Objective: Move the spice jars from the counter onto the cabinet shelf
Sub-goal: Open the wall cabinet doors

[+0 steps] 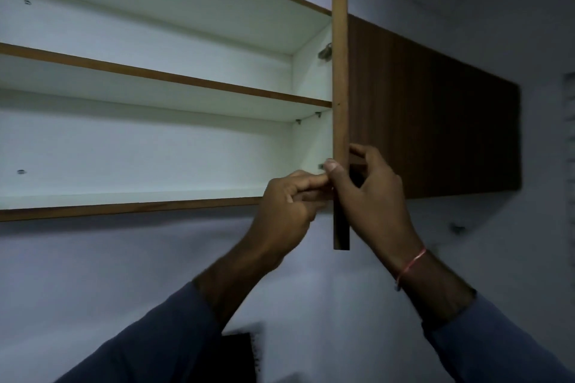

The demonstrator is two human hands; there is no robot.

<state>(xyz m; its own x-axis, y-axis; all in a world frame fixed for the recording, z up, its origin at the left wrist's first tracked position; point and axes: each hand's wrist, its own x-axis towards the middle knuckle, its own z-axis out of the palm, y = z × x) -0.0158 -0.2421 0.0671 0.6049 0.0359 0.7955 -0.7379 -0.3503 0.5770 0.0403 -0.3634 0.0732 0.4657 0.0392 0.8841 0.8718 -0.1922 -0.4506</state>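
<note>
Zero spice jars are showing in this view. The counter is lying outside the frame too, presumably below, so the jars' place cannot be told beyond "not up here".

Cabinet shelf (pixel 124 208), the lowest board, is standing bare along its whole visible front edge. The middle shelf (pixel 161 77) above it is carrying nothing either.

Door (pixel 339 71) is standing open at the right end of the cabinet shelf, edge-on to the camera, long axis vertical.

Right hand (pixel 373 196) is gripping the door near its bottom corner, thumb on the inner side and fingers wrapping the outer face. Left hand (pixel 286 199) is touching the same edge just under that thumb, fingers curled. I cannot tell whether it is pinching the door or only resting against it.

Judgement: the door is being handled, likely opened, and no jar is being carried yet. Both hands are sitting at the shelf's right front corner. The opening is lying to their left, with the left hand nearer it. The coming move is calling for release and a reach down toward the jars.

Outward: a hinge (pixel 325 51) is showing inside the door, a closed neighbouring door (pixel 435 118) is running rightward, and a thread (pixel 410 264) is circling the right wrist.
</note>
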